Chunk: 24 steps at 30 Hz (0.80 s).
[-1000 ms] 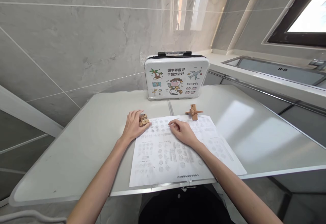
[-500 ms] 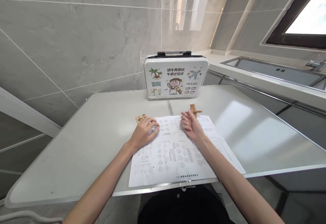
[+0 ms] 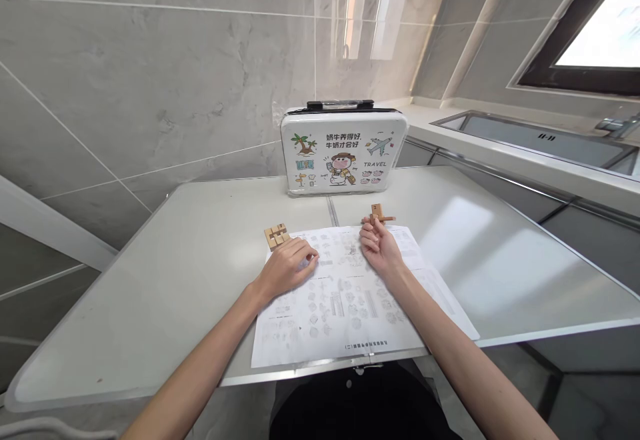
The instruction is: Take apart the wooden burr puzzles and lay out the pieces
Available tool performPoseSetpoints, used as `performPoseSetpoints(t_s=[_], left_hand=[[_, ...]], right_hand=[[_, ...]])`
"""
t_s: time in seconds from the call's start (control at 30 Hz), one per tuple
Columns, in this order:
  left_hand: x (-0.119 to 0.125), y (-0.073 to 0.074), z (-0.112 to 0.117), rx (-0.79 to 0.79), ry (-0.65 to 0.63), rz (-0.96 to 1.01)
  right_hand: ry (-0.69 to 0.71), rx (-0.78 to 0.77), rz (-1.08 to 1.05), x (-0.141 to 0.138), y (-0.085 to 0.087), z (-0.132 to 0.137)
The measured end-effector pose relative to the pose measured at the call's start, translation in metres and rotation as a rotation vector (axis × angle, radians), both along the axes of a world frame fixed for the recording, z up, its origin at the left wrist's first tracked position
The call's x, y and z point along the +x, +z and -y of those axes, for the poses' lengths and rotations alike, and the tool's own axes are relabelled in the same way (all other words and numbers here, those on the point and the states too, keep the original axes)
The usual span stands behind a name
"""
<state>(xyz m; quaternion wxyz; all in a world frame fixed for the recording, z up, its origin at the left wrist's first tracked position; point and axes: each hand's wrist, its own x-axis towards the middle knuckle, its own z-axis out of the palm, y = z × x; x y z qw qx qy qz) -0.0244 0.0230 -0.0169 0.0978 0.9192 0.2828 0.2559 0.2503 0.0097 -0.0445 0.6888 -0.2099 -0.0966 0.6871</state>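
Note:
My left hand (image 3: 289, 267) rests palm down on a printed instruction sheet (image 3: 350, 307), fingers loosely bent and holding nothing. Just beyond its knuckles, off the sheet's far left corner, lies a flat wooden block puzzle (image 3: 277, 235), apart from the hand. My right hand (image 3: 381, 249) is at the sheet's far edge, palm turned inward. Its curled fingertips are pinched on the near part of a wooden cross-shaped puzzle (image 3: 380, 212), which stands on the table (image 3: 175, 280).
A white tin case (image 3: 342, 153) with cartoon pictures and a black handle stands upright at the back of the table against the tiled wall. A counter with a sink (image 3: 540, 137) runs along the right. The table's front edge lies just below the sheet.
My left hand let go of the block puzzle and slid right onto the sheet. My right hand moved forward from the sheet to the cross puzzle and closed on it.

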Motion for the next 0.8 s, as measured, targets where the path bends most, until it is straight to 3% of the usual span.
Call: performPoseSetpoints(t_s=[0.23,0.33,0.5,0.63,0.7,0.8], left_hand=[[0.0,0.0,0.0,0.003,-0.007,-0.004],[0.001,0.001,0.001,0.021,-0.001,0.012],[0.004,0.004,0.003,-0.036,0.094,0.158],[0.007,0.006,0.003,-0.249,0.282,0.345],[0.007,0.006,0.001,-0.397,0.239,0.398],[0.007,0.005,-0.002,-0.567,0.012,0.405]], right_hand=[[-0.044,-0.025,0.14,-0.003,-0.006,-0.005],[-0.017,-0.026,0.318,-0.011,-0.003,-0.002],[0.207,0.063,0.68,-0.021,0.006,0.007],[0.4,0.131,0.749,-0.025,0.011,0.014],[0.468,0.146,0.751,-0.026,0.013,0.017],[0.581,0.179,0.744,-0.027,0.015,0.021]])
